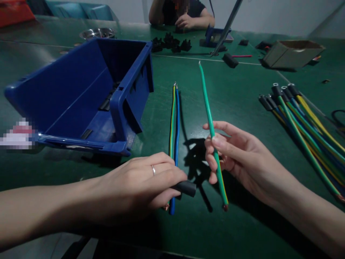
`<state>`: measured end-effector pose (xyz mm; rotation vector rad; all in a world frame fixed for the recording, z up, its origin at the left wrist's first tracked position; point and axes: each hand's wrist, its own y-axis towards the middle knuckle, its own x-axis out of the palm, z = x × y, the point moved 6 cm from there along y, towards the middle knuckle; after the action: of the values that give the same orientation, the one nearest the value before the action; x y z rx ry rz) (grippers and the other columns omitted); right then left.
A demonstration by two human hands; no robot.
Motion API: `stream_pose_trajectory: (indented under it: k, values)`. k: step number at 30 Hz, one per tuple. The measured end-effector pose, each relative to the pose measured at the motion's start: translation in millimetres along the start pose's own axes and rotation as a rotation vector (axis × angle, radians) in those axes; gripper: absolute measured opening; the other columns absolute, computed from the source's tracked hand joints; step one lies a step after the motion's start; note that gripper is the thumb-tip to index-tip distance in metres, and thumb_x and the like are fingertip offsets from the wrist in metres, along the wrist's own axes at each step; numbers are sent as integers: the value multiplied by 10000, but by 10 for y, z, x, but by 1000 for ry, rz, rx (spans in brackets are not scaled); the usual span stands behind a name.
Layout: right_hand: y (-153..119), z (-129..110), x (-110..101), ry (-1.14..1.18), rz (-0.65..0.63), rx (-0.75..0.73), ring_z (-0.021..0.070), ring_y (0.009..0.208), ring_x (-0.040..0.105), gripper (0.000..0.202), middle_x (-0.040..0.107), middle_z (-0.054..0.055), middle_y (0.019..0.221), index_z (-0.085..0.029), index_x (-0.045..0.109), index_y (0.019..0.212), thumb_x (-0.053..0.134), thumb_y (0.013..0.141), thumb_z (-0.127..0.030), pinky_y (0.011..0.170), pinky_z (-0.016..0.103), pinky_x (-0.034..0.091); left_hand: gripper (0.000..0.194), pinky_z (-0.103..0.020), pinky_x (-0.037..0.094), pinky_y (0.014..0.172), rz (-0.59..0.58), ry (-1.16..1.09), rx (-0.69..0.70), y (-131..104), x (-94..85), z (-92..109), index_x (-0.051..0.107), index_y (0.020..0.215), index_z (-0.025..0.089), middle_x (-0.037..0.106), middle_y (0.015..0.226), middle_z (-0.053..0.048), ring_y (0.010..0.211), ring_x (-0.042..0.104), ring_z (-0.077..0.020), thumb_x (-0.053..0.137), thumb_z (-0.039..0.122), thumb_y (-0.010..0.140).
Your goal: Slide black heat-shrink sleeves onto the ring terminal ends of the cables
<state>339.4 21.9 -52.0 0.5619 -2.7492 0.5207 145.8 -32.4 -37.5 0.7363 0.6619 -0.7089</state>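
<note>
Between the thumb and fingers of my right hand is a green wire with a thin yellow stripe. It slants upright, a metal tip at its top and bare copper strands at its lower end. My left hand pinches a short black tube, whose end sticks out toward the right. Under that hand lie a yellow-green wire and a blue wire, side by side on the green table. The fingers partly cover both.
A blue bin at left holds a few black pieces. At right lies a bundle of wires with black sleeves and metal lugs. Farther back are black parts, a metal bowl, a cardboard box, a metal rod and a seated person.
</note>
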Motion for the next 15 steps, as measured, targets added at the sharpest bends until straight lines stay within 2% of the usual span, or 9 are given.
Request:
stream_pose_trajectory:
  k: [3, 4, 6, 7, 9, 11, 13, 15]
  values:
    - [-62, -15, 129, 36, -128, -15, 138, 641, 727, 243, 693, -58, 777, -264, 692, 992, 916, 925, -332, 594, 294, 701, 123, -250, 547, 902, -8, -4, -11, 6, 14, -12, 649, 1221, 134, 748, 1055, -45, 1030, 665, -179, 572, 112, 1127]
    - [-86, -31, 145, 31, -137, -34, 137, 647, 741, 222, 695, -57, 786, -270, 694, 987, 903, 939, -325, 613, 284, 699, 131, -251, 546, 915, -6, -2, -12, 7, 15, -11, 648, 1228, 132, 743, 1057, -43, 1042, 659, -181, 565, 114, 1130]
    - [-129, -85, 141, 15, -121, -81, 118, 584, 721, 233, 694, -69, 815, -331, 726, 1107, 896, 948, -330, 574, 246, 670, 141, -250, 545, 934, 6, 8, -20, 4, 6, -9, 641, 1246, 133, 736, 1070, -45, 1060, 653, -182, 552, 120, 1137]
    - [-146, -116, 127, 13, -104, -97, 98, 510, 670, 298, 680, -80, 811, -382, 729, 1199, 892, 952, -352, 504, 216, 629, 144, -252, 546, 939, 10, 15, -28, 0, 1, -9, 636, 1253, 134, 733, 1076, -47, 1069, 653, -184, 547, 125, 1140]
    - [-170, -190, 78, 20, -50, -122, 55, 355, 465, 359, 599, -103, 736, -463, 716, 1308, 855, 977, -456, 339, 168, 475, 144, -258, 549, 945, -3, 21, -44, -6, 1, -11, 630, 1257, 141, 730, 1077, -49, 1075, 656, -188, 539, 135, 1146]
    - [-189, -278, 15, -17, 20, -161, 45, 310, 271, 255, 471, -102, 632, -445, 767, 1218, 778, 1004, -585, 253, 158, 312, 143, -263, 552, 946, -17, 19, -60, -10, 0, -21, 624, 1266, 145, 730, 1079, -53, 1071, 659, -190, 544, 146, 1148]
    - [-217, -381, -57, -120, 119, -237, 54, 334, 246, 235, 431, -77, 616, -408, 817, 1091, 754, 1007, -618, 250, 171, 278, 143, -268, 556, 938, -17, 17, -58, -4, -7, -29, 618, 1273, 145, 730, 1071, -54, 1058, 661, -191, 551, 149, 1147]
    - [-254, -469, -108, -235, 203, -321, 85, 392, 376, 159, 490, -45, 668, -431, 844, 1106, 809, 987, -531, 281, 190, 337, 145, -274, 561, 918, -10, 30, -35, 7, -14, -28, 615, 1270, 142, 730, 1054, -54, 1041, 659, -195, 546, 138, 1143]
